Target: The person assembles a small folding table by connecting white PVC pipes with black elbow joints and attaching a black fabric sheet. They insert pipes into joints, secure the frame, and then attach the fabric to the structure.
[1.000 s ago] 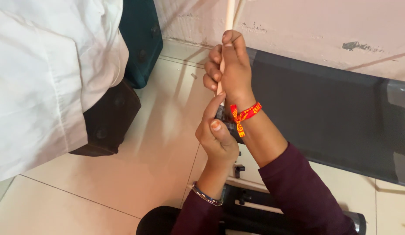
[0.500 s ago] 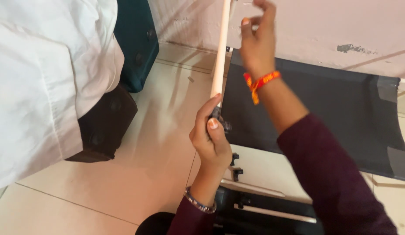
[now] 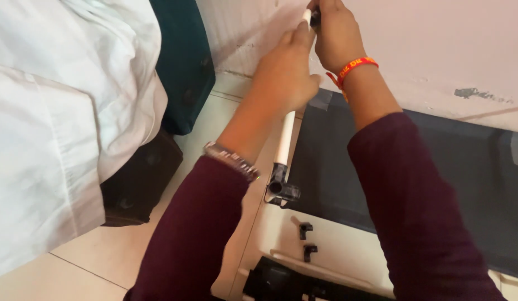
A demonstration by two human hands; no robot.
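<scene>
Both hands up on the white tube (image 3: 285,139), held upright over the floor, far side near the wall. Left hand (image 3: 287,72) wrapped tight round the tube's upper part; right hand (image 3: 334,33) closed on the black piece at the top end. Black clamp fitting (image 3: 281,189) already sits on the tube's lower end. Two small black clips (image 3: 306,239) lie loose on the floor, nearer; dark fabric panel (image 3: 437,184) to the right. Looks mid-assembly: bottom fitted, top in hand, clips left.
</scene>
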